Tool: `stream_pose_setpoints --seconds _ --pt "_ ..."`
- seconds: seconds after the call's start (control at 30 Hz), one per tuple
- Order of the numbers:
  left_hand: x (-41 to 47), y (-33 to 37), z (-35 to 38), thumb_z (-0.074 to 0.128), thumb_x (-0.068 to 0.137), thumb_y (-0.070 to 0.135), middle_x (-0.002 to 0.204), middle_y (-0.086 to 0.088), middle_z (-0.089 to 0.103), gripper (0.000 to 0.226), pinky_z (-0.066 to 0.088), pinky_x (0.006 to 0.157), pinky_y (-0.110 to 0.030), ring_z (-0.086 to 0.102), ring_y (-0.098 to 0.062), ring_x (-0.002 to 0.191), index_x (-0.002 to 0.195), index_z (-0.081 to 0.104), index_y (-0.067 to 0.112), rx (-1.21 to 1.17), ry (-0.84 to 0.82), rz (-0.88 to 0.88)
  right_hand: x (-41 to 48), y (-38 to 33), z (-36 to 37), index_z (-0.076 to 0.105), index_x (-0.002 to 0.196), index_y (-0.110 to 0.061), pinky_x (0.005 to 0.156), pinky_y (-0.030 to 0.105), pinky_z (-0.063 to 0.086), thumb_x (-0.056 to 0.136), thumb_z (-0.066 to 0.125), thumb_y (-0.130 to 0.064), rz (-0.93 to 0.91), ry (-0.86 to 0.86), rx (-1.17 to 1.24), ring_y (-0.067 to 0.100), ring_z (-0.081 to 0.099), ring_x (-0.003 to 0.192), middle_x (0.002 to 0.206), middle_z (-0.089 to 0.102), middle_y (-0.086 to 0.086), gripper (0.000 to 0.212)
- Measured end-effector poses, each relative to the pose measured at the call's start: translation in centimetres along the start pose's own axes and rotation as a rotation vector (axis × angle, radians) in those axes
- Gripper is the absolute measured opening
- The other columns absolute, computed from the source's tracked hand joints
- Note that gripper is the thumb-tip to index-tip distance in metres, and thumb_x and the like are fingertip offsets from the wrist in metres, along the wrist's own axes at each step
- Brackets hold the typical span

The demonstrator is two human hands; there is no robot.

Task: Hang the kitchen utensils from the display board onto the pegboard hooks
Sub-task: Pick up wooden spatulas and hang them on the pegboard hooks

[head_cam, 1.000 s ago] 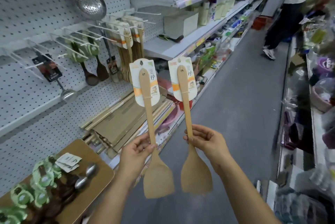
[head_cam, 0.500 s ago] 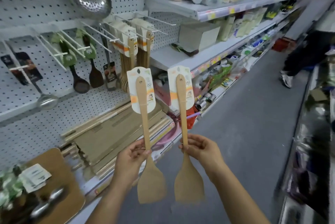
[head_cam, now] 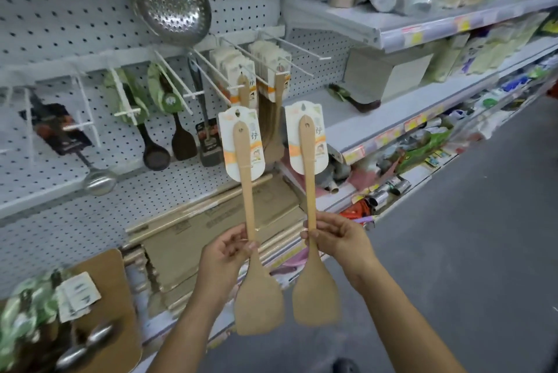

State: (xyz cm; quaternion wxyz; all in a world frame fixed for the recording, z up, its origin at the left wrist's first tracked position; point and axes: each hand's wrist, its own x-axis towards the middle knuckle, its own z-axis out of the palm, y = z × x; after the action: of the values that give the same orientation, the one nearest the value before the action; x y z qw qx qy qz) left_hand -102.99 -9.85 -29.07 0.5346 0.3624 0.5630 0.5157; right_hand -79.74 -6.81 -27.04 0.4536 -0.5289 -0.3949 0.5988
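1. Left grip (head_cam: 225, 255) pinches the lower handle of a pale wooden flat-bladed spatula (head_cam: 247, 194) between thumb and curled fingers. The right grip (head_cam: 338, 240) pinches a second, matching wooden spatula (head_cam: 309, 185) the same way, just above its blade.
2. Both spatulas are held in the air in front of the person, side by side, near each other but apart.
3. Each stands almost upright. The broad blade hangs below the grip, and the handle runs up to a white-and-orange card label (head_cam: 231, 143) with a hanging hole at its top.
4. The holes therefore lie above each grip, on the end towards the rack.
5. Behind the card tops, white wire hooks (head_cam: 237, 87) jut from a grey pegboard (head_cam: 75, 10). Two of them carry hanging wooden spatulas (head_cam: 279, 92) of the same kind. The left card sits just below one hook tip.
6. The pegboard runs along the person's left, so the left grip looks nearer to it. The next move probably means lifting a spatula and sliding its card hole over a hook tip.
7. Further out, a perforated steel skimmer (head_cam: 172, 1) and a dark ladle (head_cam: 155, 149) hang on the pegboard. A brown wooden display board (head_cam: 111, 276) with more carded utensils lies at lower left, and stocked shelves (head_cam: 422, 27) stand to the right.
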Motion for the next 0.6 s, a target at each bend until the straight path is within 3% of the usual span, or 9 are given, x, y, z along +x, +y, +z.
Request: stream_pose_setpoints --seconds 0.13,0.23,0.33,0.47,0.6 --pt "2.0 0.0 3.3 0.068 0.084 -0.007 0.089 0.000 0.077 0.034 0.058 0.075 -0.025 0.073 -0.017 0.087 0.103 0.069 0.022 -0.006 0.122 0.032 4.3 -1.8 -2.4 0.067 0.113 0.002 0.063 0.026 0.057 0.089 0.061 0.014 -0.002 -0.114 -0.053 0.026 0.075 0.085 0.098 0.075 0.021 0.028" --pt "3.5 0.2 6.6 0.067 0.085 -0.007 0.089 0.003 0.077 0.034 0.058 0.077 -0.027 0.072 -0.018 0.087 0.101 0.069 0.023 -0.013 0.232 0.071 7.6 -4.0 -4.8 0.068 0.109 -0.002 0.049 0.020 0.052 0.089 0.060 0.014 -0.012 -0.210 -0.079 0.019 0.074 0.073 0.095 0.075 0.021 0.027" --pt "3.7 0.3 10.3 0.066 0.085 -0.008 0.086 0.006 0.077 0.035 0.057 0.074 -0.022 0.072 -0.011 0.084 0.103 0.068 0.022 -0.031 0.320 0.066 10.6 -5.5 -7.3 0.068 0.108 -0.004 0.063 0.028 0.057 0.090 0.059 0.014 -0.001 -0.277 -0.102 0.025 0.074 0.082 0.096 0.075 0.020 0.027" --pt "4.1 0.4 13.6 0.068 0.085 -0.004 0.095 -0.004 0.076 0.035 0.056 0.085 -0.035 0.072 -0.022 0.093 0.105 0.069 0.024 -0.059 0.424 0.072 13.4 -7.1 -9.4 0.070 0.105 -0.010 0.088 0.044 0.057 0.089 0.061 0.012 0.031 -0.370 -0.162 0.032 0.073 0.095 0.096 0.076 0.015 0.029" --pt "4.0 0.3 15.2 0.068 0.084 -0.006 0.093 -0.003 0.077 0.036 0.058 0.083 -0.031 0.071 -0.020 0.091 0.106 0.069 0.023 -0.079 0.482 0.076 14.7 -7.6 -9.8 0.068 0.109 -0.010 0.090 0.043 0.057 0.087 0.066 0.008 0.076 -0.433 -0.168 0.031 0.073 0.097 0.097 0.077 0.012 0.028"
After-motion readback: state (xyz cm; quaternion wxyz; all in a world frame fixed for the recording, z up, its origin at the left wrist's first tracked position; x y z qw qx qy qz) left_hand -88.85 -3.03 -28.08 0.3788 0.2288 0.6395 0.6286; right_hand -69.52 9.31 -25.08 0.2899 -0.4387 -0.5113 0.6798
